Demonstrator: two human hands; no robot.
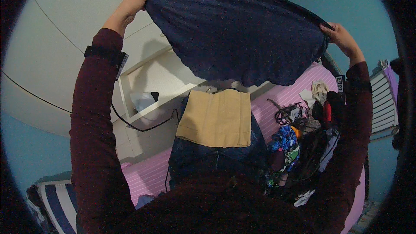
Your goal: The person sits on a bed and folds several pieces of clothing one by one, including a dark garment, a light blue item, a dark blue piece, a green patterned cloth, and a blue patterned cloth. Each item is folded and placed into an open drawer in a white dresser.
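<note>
A dark navy piece of cloth point(242, 34), which looks like a garment, is stretched out between my two hands at the far side. My left hand point(136, 5) pinches its upper left corner, thumb on top. At its upper right end my right hand point(342, 40) grips the same edge, where the fabric bunches a little. The cloth hangs down from a darker band along the top. A beige folded cloth point(214, 119), with seams running down it, lies flat across my lap on dark jeans point(216, 160).
An open white drawer point(169, 71) with a pale item point(141, 99) inside stands ahead on the left. To my right, a heap of mixed clothes point(303, 138) covers part of the pink striped bedding point(149, 175). A striped cushion point(56, 203) lies at lower left.
</note>
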